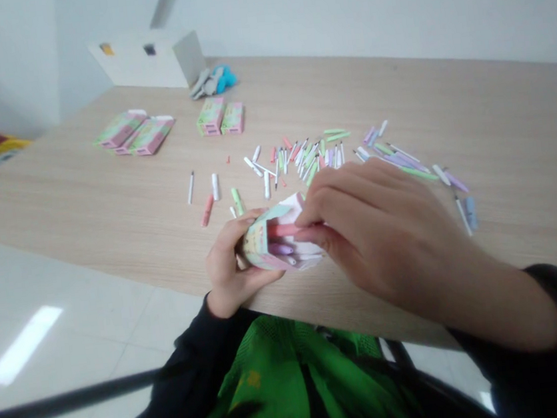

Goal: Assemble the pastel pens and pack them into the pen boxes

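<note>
My left hand (229, 268) is wrapped round a small open pastel box (262, 241) near the table's front edge. Its open end faces right and shows several pens inside. My right hand (376, 231) pinches a pink pen (285, 229) whose end sits in the box's mouth. Beyond my hands a scatter of pastel pens and white caps (322, 153) lies across the wooden table (81, 198).
Pink and green closed boxes lie further back: a group at the left (136, 132) and two side by side (221, 116). A white box (151, 59) and a grey and blue cloth item (213, 81) sit by the wall. White floor tiles lie at the left.
</note>
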The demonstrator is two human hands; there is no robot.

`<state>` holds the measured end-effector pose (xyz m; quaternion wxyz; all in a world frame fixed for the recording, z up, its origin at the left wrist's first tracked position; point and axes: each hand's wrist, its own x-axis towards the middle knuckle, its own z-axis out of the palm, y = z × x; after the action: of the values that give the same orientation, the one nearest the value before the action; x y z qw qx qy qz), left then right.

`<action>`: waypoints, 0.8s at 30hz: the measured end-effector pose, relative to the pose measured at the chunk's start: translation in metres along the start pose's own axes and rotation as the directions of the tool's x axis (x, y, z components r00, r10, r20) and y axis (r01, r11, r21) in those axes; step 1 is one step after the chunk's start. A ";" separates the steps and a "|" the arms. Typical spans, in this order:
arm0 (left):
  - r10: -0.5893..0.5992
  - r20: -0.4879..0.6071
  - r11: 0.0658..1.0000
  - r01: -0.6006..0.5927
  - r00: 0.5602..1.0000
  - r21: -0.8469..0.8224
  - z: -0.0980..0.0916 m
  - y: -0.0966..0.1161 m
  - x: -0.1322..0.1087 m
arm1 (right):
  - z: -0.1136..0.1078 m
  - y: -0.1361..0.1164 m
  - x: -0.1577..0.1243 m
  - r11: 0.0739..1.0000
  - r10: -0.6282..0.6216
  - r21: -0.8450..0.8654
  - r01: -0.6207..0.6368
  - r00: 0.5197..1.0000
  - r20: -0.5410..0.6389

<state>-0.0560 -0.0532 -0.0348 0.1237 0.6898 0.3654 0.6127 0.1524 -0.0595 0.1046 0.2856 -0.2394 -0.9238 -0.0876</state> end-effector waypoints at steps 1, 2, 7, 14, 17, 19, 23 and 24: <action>0.067 -0.003 0.998 -0.067 0.998 -0.014 0.000 0.002 0.002 | -0.001 0.001 -0.001 1.000 0.006 0.018 -0.005 1.000 -0.018; 0.126 0.004 0.992 -0.126 0.992 -0.024 0.001 0.004 0.003 | -0.004 0.001 -0.001 0.999 0.011 0.046 -0.010 0.999 -0.030; 0.170 0.077 0.979 -0.178 0.982 0.102 0.003 0.009 0.002 | -0.028 0.001 0.002 0.980 0.133 0.152 -0.129 0.991 -0.017; 0.186 0.116 0.970 -0.201 0.976 0.133 0.000 0.015 0.002 | -0.024 -0.002 0.004 0.988 0.043 0.148 -0.048 0.998 0.036; 0.222 0.132 0.952 -0.244 0.966 0.183 -0.001 0.016 0.004 | -0.016 -0.001 0.002 0.992 0.032 0.117 -0.040 0.997 0.070; 0.247 0.109 0.933 -0.266 0.963 0.241 -0.002 0.015 0.005 | -0.012 0.002 0.000 0.996 0.042 0.070 -0.049 0.995 0.095; 0.261 0.094 0.916 -0.277 0.961 0.289 0.002 0.013 0.005 | -0.003 0.005 -0.002 0.993 0.095 0.065 -0.103 0.989 0.117; 0.260 0.096 0.914 -0.276 0.961 0.296 0.004 0.014 0.004 | -0.001 0.006 -0.002 0.989 0.108 0.088 -0.120 0.986 0.129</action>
<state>-0.0474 -0.0592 -0.0238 -0.0601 0.7604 0.3546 0.5407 0.1573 -0.0551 0.1042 0.2436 -0.2829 -0.9276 -0.0118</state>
